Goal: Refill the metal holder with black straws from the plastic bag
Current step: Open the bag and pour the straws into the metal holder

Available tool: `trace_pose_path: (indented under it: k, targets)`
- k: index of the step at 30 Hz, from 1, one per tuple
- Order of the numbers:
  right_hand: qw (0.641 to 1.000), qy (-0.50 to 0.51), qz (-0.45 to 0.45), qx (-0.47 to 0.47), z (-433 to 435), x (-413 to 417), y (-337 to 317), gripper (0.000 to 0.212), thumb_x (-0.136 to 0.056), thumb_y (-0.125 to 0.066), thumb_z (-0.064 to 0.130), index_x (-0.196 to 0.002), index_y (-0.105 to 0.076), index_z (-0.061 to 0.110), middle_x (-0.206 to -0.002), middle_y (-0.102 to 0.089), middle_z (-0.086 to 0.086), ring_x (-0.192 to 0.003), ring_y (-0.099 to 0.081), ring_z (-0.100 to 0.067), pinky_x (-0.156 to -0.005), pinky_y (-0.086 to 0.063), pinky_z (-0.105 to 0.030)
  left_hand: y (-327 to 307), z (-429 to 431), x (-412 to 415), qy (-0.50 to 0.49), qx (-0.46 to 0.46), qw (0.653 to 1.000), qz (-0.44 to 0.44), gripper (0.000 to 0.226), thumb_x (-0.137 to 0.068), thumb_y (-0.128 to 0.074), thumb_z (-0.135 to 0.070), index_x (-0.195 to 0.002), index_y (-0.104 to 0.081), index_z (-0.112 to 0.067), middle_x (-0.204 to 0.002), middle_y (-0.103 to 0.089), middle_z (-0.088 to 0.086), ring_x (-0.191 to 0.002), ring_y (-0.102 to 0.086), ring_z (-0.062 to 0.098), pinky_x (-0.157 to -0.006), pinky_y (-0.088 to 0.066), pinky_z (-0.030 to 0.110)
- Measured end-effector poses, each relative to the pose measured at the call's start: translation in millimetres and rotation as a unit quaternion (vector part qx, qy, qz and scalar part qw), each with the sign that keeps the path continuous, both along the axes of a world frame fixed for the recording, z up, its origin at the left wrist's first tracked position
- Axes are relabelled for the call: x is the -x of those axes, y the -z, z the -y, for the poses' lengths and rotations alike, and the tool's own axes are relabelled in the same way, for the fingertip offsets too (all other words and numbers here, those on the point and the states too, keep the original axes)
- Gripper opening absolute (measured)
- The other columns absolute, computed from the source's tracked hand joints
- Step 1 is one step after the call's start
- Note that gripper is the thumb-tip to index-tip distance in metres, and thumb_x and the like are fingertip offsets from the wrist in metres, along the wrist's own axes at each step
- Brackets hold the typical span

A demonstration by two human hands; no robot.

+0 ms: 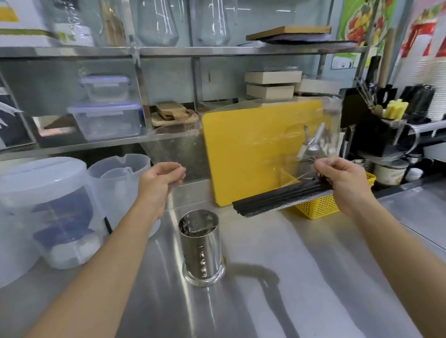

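Note:
A shiny metal holder (pixel 201 247) stands upright on the steel counter, and no straws show in it. Above and behind it a clear plastic bag (pixel 243 139) is stretched between my hands. My left hand (pixel 160 183) pinches the bag's left edge. My right hand (pixel 344 180) grips the bag's right side together with one end of a bundle of black straws (pixel 277 198). The straws lie nearly level inside the bag's lower part, their free ends pointing left, above and to the right of the holder.
A yellow cutting board (pixel 245 172) leans against the shelf behind the bag. A yellow basket (pixel 319 207) sits at its right. Translucent plastic pitchers (pixel 46 211) crowd the counter's left. A steel shelf (pixel 159 53) with containers runs above. Stacked paper cups (pixel 442 79) stand far right.

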State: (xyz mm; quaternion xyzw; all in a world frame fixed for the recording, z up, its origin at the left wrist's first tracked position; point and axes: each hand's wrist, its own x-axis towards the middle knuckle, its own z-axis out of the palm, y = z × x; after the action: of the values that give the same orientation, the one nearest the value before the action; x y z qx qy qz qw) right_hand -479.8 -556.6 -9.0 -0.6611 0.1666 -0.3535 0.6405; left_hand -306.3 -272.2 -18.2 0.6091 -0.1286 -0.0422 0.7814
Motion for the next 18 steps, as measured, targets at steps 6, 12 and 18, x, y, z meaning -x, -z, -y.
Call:
trace_pose_path:
  k: [6, 12, 18]
  targets:
    - [0.999, 0.005, -0.023, 0.035, 0.3, -2.6, -1.4, 0.015, -0.084, -0.061, 0.009, -0.070, -0.063, 0.012, -0.072, -0.060, -0.001, -0.072, -0.053, -0.014, -0.075, -0.041, -0.030, 19.3, 2.2, -13.1, 0.018, -0.009, 0.999, -0.050, 0.015, -0.078, -0.065, 0.002, -0.081, -0.063, -0.013, -0.061, -0.072, -0.007, -0.077, -0.062, 0.014, -0.081, -0.046, 0.027]
    - [0.999, 0.006, -0.023, 0.043, -1.2, -13.3, -1.5, 0.008, -0.084, -0.061, 0.010, -0.077, -0.063, 0.008, -0.074, -0.060, -0.002, -0.068, -0.056, -0.007, -0.066, -0.042, -0.021, 23.6, -12.4, -25.6, 0.046, -0.065, 0.988, -0.135, 0.039, -0.081, -0.059, 0.007, -0.111, -0.047, -0.015, -0.091, -0.065, 0.004, -0.091, -0.058, 0.016, -0.090, -0.044, 0.030]
    - [0.998, 0.006, -0.026, 0.059, -1.2, -22.5, -2.4, 0.014, -0.084, -0.061, 0.012, -0.091, -0.063, -0.001, -0.076, -0.060, -0.001, -0.062, -0.058, 0.002, -0.063, -0.041, -0.015, -5.8, -40.8, -48.3, -0.340, -0.002, 0.933, -0.122, 0.015, -0.088, -0.041, -0.008, -0.092, -0.054, -0.015, -0.074, -0.046, 0.000, -0.074, -0.048, 0.019, -0.066, -0.045, 0.029]
